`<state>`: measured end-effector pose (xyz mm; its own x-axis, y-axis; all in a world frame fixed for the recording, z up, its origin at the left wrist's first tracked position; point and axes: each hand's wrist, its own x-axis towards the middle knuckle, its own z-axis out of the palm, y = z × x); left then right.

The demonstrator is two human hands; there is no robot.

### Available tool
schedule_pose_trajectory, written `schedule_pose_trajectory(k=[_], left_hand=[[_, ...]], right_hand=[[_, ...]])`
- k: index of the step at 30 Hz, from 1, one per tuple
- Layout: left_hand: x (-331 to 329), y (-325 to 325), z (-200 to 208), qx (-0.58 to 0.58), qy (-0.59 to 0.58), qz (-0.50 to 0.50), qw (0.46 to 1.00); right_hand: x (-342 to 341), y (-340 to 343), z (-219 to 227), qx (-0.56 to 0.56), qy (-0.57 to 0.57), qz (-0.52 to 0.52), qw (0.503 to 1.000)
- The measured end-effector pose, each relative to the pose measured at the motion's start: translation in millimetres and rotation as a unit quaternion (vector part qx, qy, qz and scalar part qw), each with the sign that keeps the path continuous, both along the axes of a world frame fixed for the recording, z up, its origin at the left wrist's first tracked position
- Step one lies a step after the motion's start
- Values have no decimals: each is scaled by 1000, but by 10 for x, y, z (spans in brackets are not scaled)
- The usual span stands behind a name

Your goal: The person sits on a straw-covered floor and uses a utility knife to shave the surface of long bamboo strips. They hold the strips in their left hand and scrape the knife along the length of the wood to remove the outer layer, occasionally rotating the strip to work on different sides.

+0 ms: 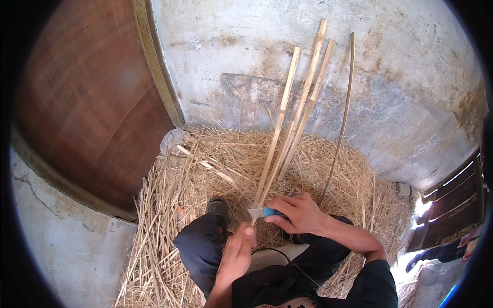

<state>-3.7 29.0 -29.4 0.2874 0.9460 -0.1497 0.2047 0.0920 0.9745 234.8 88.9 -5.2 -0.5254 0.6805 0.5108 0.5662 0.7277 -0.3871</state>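
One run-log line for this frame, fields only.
left hand: grips bamboo strip near its lower end | right hand: holds blue-handled knife against strip | around: straw pile, wall

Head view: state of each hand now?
Left hand: closed on the lower end of a bamboo strip.
Right hand: closed on a blue-handled knife.

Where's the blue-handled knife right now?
Head view, lower centre: the knife is in the right hand, its blade against the bamboo strips, just above the left hand.
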Motion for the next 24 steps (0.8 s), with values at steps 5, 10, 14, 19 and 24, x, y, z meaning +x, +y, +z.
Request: schedule_pose_trajectory(k=[5,10,14,19,24], left_hand=[[123,-6,144,51,60,39,996],[224,-9,206,101,126,68,985],[207,-28,147,91,146,59,983],[193,-107,53,106,187,65,974],[30,-379,-161,80,188,25,979]], right_hand=[[-69,-50,-48,28,-23,-12,999],[-77,-60,-40,31,-35,-44,998],[3,52,-51,40,-21,-101,994],[108,152,-90,29,-27,-105,994],[623,659,-24,-40,34,-301,952]])
